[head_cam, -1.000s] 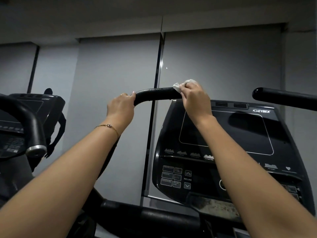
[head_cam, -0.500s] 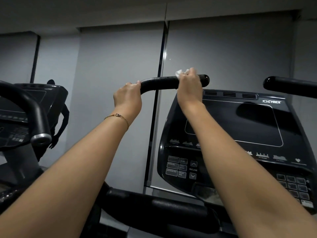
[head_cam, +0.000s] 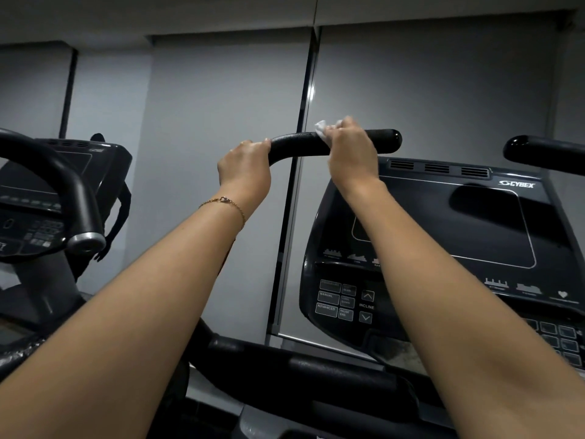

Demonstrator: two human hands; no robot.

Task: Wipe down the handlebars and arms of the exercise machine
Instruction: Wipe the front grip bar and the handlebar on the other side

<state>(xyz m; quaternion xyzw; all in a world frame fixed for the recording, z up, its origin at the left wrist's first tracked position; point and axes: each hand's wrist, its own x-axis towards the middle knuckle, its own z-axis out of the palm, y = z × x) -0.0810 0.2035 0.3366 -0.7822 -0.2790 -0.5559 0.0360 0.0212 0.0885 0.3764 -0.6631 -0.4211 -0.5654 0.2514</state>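
Two hands are on the left handlebar (head_cam: 294,143) at upper centre of the frame. The left hand (head_cam: 245,164) has its fingers (head_cam: 253,144) curled round the bend, bracing the bar. The right hand (head_cam: 351,150) has its fingers wrapped over the straight run, pressing a white wipe (head_cam: 321,128) onto the bar; a crumpled corner of the wipe pokes out at the hand's upper left.

A second ago the right hand sat over the bar's free end and hid the tip. It has since slid back toward the left hand. The rounded tip and a stretch of grip now show bare to the right of the knuckles, and the gap between the hands has narrowed. The left hand has kept its hold at the bend.

That reads as one stroke along the bar from tip toward bend. The end of the bar has likely been covered, and the short piece between the hands comes next. The left hand sits on a part not yet reached, so it will probably have to shift. The other handlebar (head_cam: 544,152) at the right edge, well apart from both hands, looks untouched, as do the lower arms. The job seems early. The console (head_cam: 459,223) lies below the right wrist.
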